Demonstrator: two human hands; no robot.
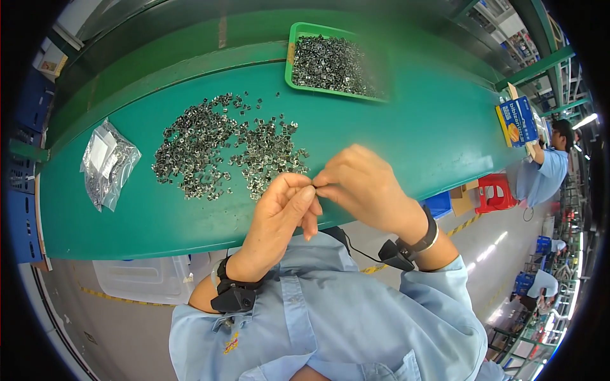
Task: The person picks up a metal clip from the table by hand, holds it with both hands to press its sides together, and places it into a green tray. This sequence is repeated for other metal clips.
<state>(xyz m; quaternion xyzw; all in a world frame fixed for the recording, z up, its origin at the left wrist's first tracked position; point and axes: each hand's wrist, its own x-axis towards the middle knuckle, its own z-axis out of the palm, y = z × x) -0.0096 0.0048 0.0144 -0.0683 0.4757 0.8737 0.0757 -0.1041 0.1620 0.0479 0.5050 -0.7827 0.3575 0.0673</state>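
Note:
My left hand (277, 213) and my right hand (362, 185) meet over the front edge of the green table (210, 228). Thumb and fingers of each are pinched together, tip against tip. Something tiny and dark may sit between them, too small to name. Just beyond my left hand spreads a loose pile of small shiny metal parts (270, 149). A larger pile of the same kind of small parts (197, 143) lies to its left, almost touching it.
A green tray (290, 63) full of similar parts stands at the back. At left lies a clear plastic bag (111, 162) of small pieces. A blue and yellow box (518, 122) is at the right end, near a co-worker (543, 168). A red stool (495, 192) stands beyond the table edge.

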